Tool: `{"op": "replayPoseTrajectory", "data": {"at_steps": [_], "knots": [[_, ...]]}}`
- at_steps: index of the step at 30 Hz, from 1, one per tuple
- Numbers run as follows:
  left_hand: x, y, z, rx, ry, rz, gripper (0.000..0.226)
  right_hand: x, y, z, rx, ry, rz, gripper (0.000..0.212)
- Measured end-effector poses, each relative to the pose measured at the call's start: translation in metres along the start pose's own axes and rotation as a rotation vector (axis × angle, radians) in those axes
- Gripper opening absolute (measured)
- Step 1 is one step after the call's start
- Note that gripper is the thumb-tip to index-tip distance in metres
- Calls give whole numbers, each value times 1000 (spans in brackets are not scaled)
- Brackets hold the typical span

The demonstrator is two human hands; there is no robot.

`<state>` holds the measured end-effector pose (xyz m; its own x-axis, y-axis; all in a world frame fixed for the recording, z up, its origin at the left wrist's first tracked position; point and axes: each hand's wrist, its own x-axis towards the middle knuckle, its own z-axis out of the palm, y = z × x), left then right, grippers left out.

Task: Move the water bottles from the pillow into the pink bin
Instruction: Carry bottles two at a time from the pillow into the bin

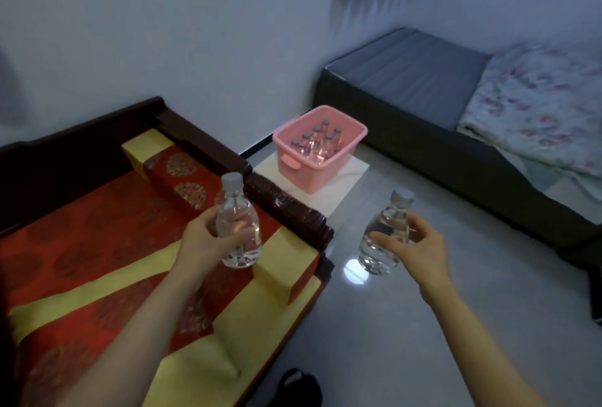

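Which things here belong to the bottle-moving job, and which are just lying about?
Job: left hand gripping a clear plastic water bottle; right hand gripping a second clear bottle; pink plastic bin with capped bottles inside; red-and-gold bolster pillow.
Lying about: grey mattress; floral quilt; black shoe.

**Bare arms, one black shoe**

The left forearm and right forearm are bare to the picture's edge. The left hand and right hand are bare too. Low between them shows a black shoe, blurred, with pale marks on top

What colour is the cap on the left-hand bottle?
The cap is pale grey, seen in the head view.
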<state>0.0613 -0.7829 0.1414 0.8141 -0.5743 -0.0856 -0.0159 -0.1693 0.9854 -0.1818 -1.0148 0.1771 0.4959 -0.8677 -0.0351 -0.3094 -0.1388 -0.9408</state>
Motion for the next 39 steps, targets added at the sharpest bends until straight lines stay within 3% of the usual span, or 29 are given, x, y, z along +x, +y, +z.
{"op": "replayPoseTrajectory", "data": {"at_steps": [10,15,20,23,30,39], "knots": [[162,48,116,-9,-22,40,41,198,-24,-29,-29,-18,-45,51],[219,63,163,-7,8,24,59,281,-14,-42,-42,-53,-18,53],[262,69,212,-1,129,29,55,368,-2,-58,-96,-150,-46,47],[286,70,246,-8,235,-4,67,428,-1,-70,-124,-261,-96,44],[328,66,307,-10,399,-64,63,539,-1,-76,-169,-457,-149,64],[380,45,329,2,508,-148,60,620,17,-18,-136,-625,-122,46]]}}
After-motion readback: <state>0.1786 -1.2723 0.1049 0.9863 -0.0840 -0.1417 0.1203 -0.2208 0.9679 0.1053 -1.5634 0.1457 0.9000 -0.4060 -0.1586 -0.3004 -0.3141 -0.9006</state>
